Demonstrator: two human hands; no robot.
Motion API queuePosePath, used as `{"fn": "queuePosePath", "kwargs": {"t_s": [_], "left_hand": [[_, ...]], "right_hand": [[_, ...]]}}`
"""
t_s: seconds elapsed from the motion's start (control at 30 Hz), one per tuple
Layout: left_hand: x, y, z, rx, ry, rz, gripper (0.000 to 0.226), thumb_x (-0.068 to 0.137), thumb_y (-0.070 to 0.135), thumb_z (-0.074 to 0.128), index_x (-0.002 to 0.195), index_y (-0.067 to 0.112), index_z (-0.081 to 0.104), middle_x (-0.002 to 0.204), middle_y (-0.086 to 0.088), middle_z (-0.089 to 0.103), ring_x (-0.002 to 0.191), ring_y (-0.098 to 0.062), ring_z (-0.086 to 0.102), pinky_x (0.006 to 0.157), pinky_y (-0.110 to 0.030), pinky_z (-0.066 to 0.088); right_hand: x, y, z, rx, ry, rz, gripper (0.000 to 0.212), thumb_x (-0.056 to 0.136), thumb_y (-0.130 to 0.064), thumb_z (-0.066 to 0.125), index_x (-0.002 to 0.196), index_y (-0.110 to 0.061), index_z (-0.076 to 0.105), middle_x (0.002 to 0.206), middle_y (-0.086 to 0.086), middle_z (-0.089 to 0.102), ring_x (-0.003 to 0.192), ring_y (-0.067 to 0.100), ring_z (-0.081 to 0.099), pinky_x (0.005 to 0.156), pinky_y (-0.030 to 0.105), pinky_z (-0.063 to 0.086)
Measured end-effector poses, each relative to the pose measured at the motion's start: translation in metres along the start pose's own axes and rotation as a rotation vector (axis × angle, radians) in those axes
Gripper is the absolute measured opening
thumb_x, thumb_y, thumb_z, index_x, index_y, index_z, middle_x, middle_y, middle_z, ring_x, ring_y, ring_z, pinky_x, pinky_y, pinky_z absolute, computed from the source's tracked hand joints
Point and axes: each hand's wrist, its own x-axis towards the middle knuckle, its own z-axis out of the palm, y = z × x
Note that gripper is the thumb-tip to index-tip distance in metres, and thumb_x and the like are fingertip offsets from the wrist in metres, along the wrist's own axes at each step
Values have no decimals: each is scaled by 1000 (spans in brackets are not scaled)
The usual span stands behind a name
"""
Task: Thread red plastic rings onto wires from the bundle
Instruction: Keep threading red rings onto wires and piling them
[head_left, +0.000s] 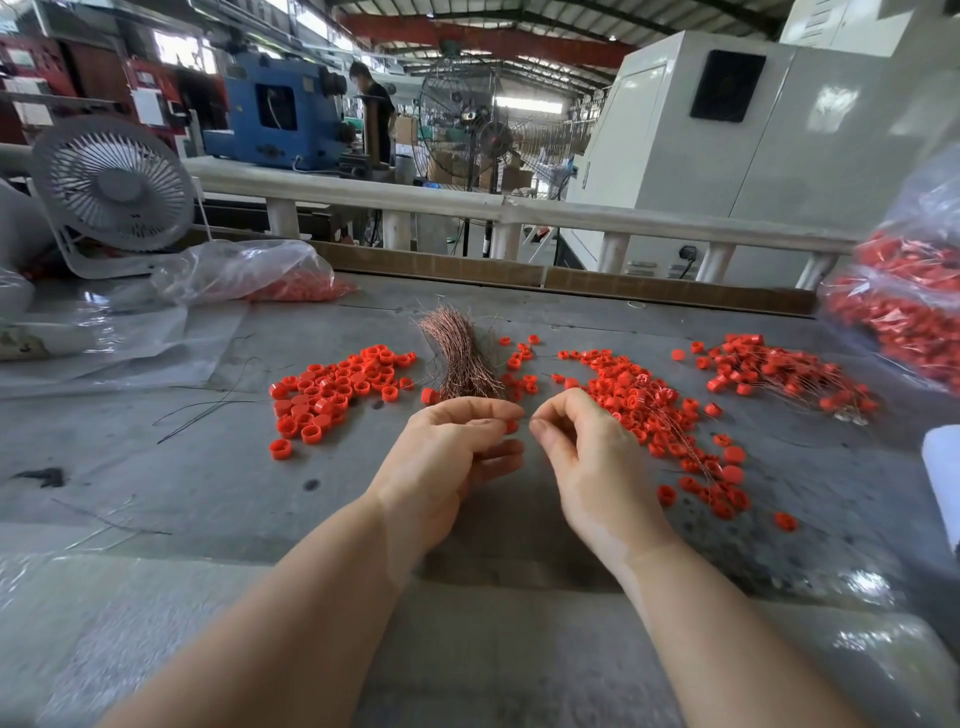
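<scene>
Red plastic ring (511, 426) is being pinched in the left hand (452, 457) at frame centre, above the grey desk (208, 478); the right hand (587, 457) is pinching a barely visible wire. Steady, close alignment should help threading, just below the copper-coloured wire bundle (460, 353).

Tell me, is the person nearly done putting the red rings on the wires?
Not nearly. Done: a threaded pile of rings on wires lies at the right. In hand: the left hand pinches one red ring, and the right hand pinches close beside it, probably holding a wire too thin to see. Left: a thick wire bundle and many loose rings.
</scene>
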Motion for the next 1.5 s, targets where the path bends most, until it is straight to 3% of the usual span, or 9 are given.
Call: {"fn": "queuePosePath", "kwargs": {"t_s": [0.23, 0.37, 0.5, 0.7, 0.93, 1.0, 1.23, 1.5], "left_hand": [[-1, -4, 1, 117, 32, 82, 17, 82, -7, 61, 72, 6, 65, 63, -6, 61, 53, -8, 61, 54, -18, 53], [1, -7, -1, 168, 55, 142, 18, 85, -4, 59, 72, 8, 64, 63, -4, 61, 53, -8, 60, 54, -19, 53], [4, -8, -2, 181, 59, 172, 19, 86, -3, 58, 72, 9, 63, 64, -3, 61, 55, -9, 60, 55, -19, 52], [4, -8, -2, 170, 35, 174, 20, 88, -1, 57, 73, 11, 63, 67, -3, 62, 56, -9, 60, 54, -19, 51], [3, -8, -1, 180, -1, 177, 18, 90, -1, 52, 77, 8, 60, 76, -8, 59, 57, -9, 60, 55, -19, 51], [3, -8, -1, 184, -5, 177, 19, 91, -2, 51, 76, 8, 59, 74, -6, 58, 57, -9, 60, 55, -19, 51], [3, -7, -1, 161, 28, 168, 18, 89, 0, 56, 75, 9, 61, 71, -6, 61, 56, -10, 59, 55, -19, 51], [2, -6, 2, 106, 5, 117, 21, 91, -1, 52, 73, 7, 59, 68, -5, 59, 54, -8, 59, 54, -18, 52]], "right_hand": [[-1, 0, 0, 26, 0, 20, 13, 90, -15, 57, 78, -19, 56, 73, -7, 58, 74, 14, 53, 65, 25, 39], [0, -1, -1, 53, 3, 11, 10, 87, -14, 62, 78, -18, 61, 70, -8, 58, 70, 14, 53, 67, 29, 42], [0, 0, -2, 49, 8, 25, 8, 84, -13, 66, 80, -20, 64, 64, -15, 53, 60, 3, 45, 59, 19, 37], [1, -2, -3, 73, 9, 42, 13, 85, -11, 64, 77, -21, 62, 65, -15, 54, 64, 2, 49, 60, 14, 38], [1, -4, -5, 35, -25, 23, 15, 87, -9, 61, 78, -21, 60, 66, -14, 49, 62, 2, 42, 58, 9, 30], [1, -5, -5, 29, -39, 8, 17, 87, -8, 61, 78, -22, 58, 68, -14, 51, 64, 2, 42, 59, 10, 30], [-1, -9, -6, 3, 6, -35, 13, 85, -7, 62, 79, -17, 61, 75, -9, 55, 76, 12, 49, 76, 37, 43], [-1, -8, -5, -36, 60, -83, 11, 84, -4, 63, 78, -13, 62, 76, -7, 56, 78, 15, 50, 76, 42, 45]]}}
